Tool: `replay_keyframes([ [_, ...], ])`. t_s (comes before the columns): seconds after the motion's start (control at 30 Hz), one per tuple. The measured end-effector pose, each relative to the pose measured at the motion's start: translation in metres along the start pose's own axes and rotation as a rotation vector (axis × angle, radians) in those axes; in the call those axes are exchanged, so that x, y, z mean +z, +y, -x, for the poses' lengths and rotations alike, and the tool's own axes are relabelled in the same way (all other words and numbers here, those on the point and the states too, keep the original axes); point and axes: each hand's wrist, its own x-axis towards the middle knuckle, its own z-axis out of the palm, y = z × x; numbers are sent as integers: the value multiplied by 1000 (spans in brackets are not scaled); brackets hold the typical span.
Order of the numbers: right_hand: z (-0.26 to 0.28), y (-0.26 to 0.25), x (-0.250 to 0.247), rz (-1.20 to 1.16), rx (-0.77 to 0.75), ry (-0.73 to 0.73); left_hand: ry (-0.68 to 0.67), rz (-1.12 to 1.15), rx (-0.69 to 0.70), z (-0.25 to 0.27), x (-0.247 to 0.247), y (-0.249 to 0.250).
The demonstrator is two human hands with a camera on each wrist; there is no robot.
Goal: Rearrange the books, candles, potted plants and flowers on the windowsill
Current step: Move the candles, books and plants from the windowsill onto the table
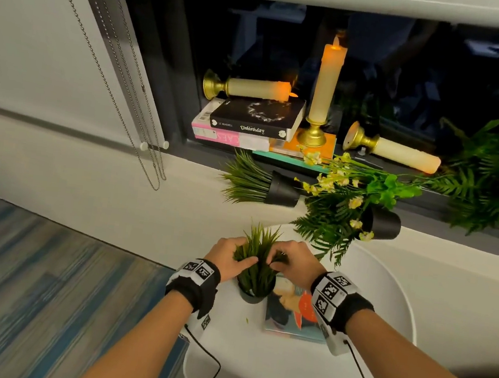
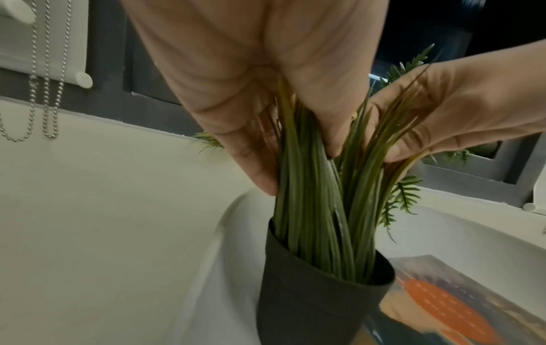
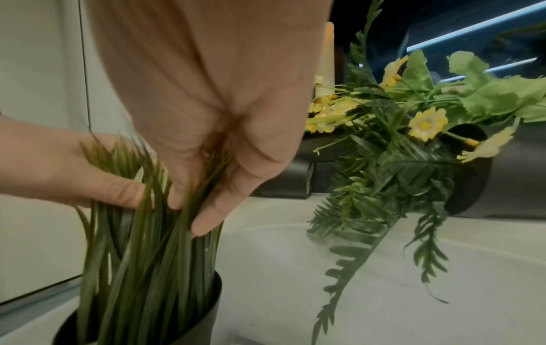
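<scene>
A grass plant [image 1: 256,268] stands upright in a dark pot [image 1: 251,296] on the white round table [image 1: 252,362]. My left hand [image 1: 243,252] and right hand [image 1: 278,259] each pinch a bunch of its blades from either side. In the left wrist view my left hand [image 2: 298,168] holds the blades [image 2: 310,210] above the pot [image 2: 319,298]. The right wrist view has my right hand [image 3: 192,210] curled round another tuft [image 3: 147,256]. On the windowsill a second grass pot [image 1: 282,189] and a pot of fern with yellow flowers [image 1: 383,224] lie tipped over.
A book [image 1: 292,316] lies on the table right of the pot. The sill holds a stack of books [image 1: 249,129], one upright candle [image 1: 327,82], two candles lying down [image 1: 254,88] [image 1: 394,150] and fern fronds [image 1: 494,184] at right. Blind chains [image 1: 142,131] hang at left.
</scene>
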Motion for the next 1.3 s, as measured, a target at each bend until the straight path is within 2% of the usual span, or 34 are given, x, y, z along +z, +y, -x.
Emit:
replay_keyframes([
  [0.1,6,6,-7,-74,38,-13,-19,30,23,-1,11,-1],
  [0.17,10,14,-13,-168,90,52,-33,17,36,-3,16,2],
  [0.27,18,37,-19,-291,274,172,-26,-4,57,-10,21,3],
  [0.33,24,55,-14,-186,380,138,-10,-13,69,-12,22,1],
  [0.4,30,71,-2,8,455,-13,5,-17,71,-13,24,-3],
  [0.47,35,79,12,71,501,-150,20,-17,66,-13,24,-5],
  [0.53,41,79,23,37,518,-186,42,-24,63,-12,24,-7],
  [0.6,43,81,31,162,510,-212,52,-29,61,-10,25,-5],
  [0.83,51,93,34,367,549,-186,11,-116,130,-18,26,15],
  [0.93,60,95,34,414,632,-162,13,-110,161,-21,29,22],
  [1.1,81,105,19,356,787,-63,103,-70,154,-23,30,25],
  [1.2,80,107,10,406,887,-99,107,-102,148,-27,22,31],
  [1.3,61,95,-10,501,870,-163,60,-109,163,-34,3,42],
])
